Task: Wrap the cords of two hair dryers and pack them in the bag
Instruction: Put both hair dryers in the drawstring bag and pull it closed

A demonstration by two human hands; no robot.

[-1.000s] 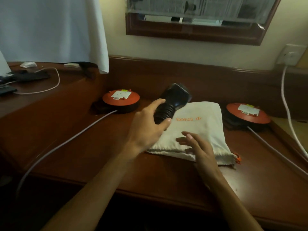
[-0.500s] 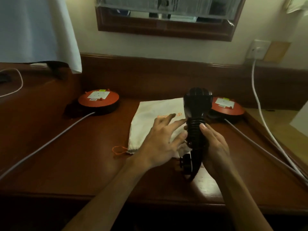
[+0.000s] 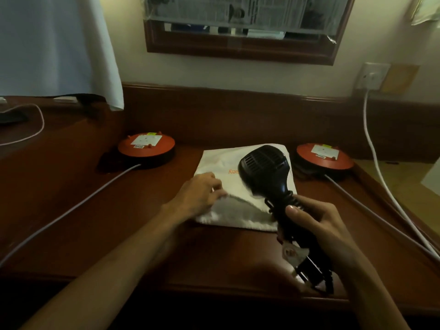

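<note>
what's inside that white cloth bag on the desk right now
The left hand lifts the white bag's mouth, showing only shadowed cloth inside. Deeper contents are covered. The right hand holds one hair dryer above it, outside.

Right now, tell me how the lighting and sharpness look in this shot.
Head view: dim, warm light; the wall is brightest, the desk front edge sinks into dark. The hair dryer throws a shadow onto the white bag. A glare patch sits under the right hand; the left hand looks soft-edged. Wide-angle bending at the edges.
</note>
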